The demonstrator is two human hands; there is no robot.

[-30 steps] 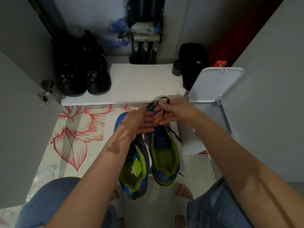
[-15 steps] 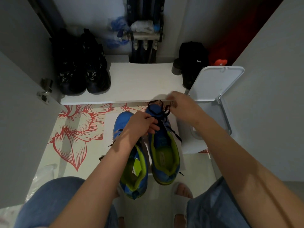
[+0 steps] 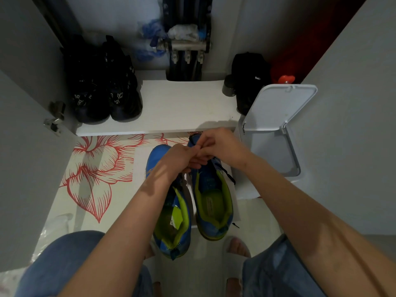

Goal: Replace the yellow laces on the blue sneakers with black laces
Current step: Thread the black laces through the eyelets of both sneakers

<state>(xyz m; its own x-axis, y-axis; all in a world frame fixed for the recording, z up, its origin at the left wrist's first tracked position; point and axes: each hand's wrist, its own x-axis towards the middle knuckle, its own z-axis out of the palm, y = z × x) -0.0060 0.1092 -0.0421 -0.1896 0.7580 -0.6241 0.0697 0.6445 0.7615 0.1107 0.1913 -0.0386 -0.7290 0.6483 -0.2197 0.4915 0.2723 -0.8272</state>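
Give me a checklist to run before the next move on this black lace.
1. Grip: left hand and right hand both pinch the black lace over the toe end: ok.
2. Sneaker being laced sits flat on the floor: ok.
3. Lace tail free, draped over that sneaker's side: ok.
4. Next eyelet in sight: hidden by the hands, cannot tell.
5. Yellow lace fully out: none seen, but eyelets covered, cannot tell.
6. Tagged sneaker relaced: cannot tell.

Blue sneakers side by side, black lace trailing
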